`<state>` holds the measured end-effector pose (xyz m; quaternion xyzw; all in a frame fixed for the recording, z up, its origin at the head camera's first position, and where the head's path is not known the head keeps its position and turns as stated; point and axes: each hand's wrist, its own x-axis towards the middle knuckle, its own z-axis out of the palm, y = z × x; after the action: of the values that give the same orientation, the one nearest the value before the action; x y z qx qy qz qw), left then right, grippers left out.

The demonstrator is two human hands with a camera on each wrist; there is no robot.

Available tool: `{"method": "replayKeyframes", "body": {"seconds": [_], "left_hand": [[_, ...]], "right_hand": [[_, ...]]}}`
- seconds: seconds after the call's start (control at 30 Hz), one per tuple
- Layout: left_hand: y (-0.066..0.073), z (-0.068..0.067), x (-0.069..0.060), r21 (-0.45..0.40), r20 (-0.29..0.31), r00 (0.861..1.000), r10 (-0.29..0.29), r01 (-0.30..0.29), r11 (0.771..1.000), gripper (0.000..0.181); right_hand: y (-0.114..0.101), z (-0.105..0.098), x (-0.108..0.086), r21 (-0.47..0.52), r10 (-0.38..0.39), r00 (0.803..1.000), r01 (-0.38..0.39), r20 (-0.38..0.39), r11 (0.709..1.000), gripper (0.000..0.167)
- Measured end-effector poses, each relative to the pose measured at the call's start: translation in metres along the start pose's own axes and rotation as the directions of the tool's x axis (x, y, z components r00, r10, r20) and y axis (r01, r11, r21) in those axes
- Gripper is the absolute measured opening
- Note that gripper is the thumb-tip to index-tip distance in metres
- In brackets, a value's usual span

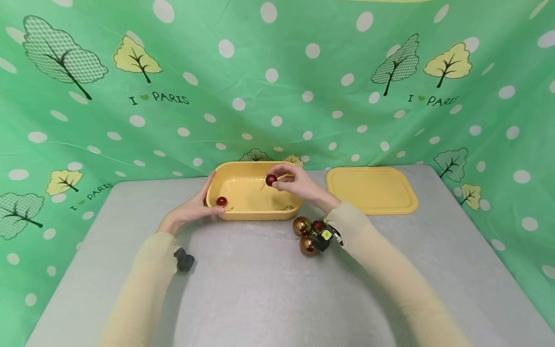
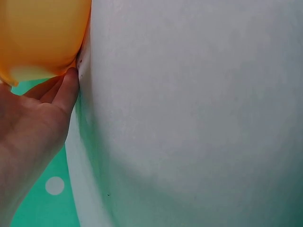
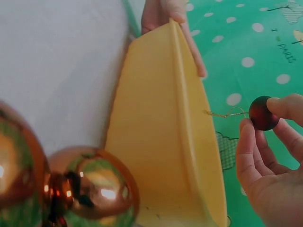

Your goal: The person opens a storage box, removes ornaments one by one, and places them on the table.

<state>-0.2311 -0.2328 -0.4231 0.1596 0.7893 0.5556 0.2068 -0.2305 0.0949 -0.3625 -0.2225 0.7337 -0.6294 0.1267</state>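
Observation:
Over the yellow plastic box [image 1: 256, 215], my right hand [image 1: 299, 183] pinches a small dark red Christmas bauble [image 1: 271, 180] between thumb and fingers. A gold thread [image 3: 222, 114] hangs from that bauble in the right wrist view. My left hand [image 1: 191, 208] grips the box's left end, its thumb at the front rim and its fingers along the outer wall. Inside the box, a shiny red bauble [image 1: 221, 201] lies near the left thumb and a small gold bauble [image 1: 288, 207] sits at the front right, partly hidden by the rim.
Copper baubles [image 1: 308, 245] and a red bauble [image 1: 318, 225] lie clustered on the grey table [image 1: 243, 289], before the box's right end and partly hidden by the right wrist camera. A yellow lid [image 1: 373, 190] lies flat at the right. A green dotted curtain [image 1: 277, 86] hangs behind.

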Motion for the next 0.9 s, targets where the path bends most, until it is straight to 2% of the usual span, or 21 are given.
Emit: {"method": "replayKeyframes", "body": {"seconds": [0.17,0.43,0.9], "left_hand": [[0.0,-0.001,0.0,0.011,-0.001,1.0,0.007,-0.007,1.0,0.115],[0.0,-0.001,0.0,0.011,-0.002,1.0,0.001,-0.001,1.0,0.114],[-0.002,-0.001,0.0,0.014,0.0,1.0,0.001,-0.001,1.0,0.112]], "right_hand": [[-0.006,-0.011,-0.01,-0.049,0.021,1.0,-0.022,-0.013,0.999,0.033],[-0.009,-0.025,-0.025,-0.135,0.014,1.0,-0.017,-0.019,0.991,0.032],[0.003,-0.043,-0.066,-0.23,0.033,0.998,-0.044,-0.049,0.972,0.032]]}}
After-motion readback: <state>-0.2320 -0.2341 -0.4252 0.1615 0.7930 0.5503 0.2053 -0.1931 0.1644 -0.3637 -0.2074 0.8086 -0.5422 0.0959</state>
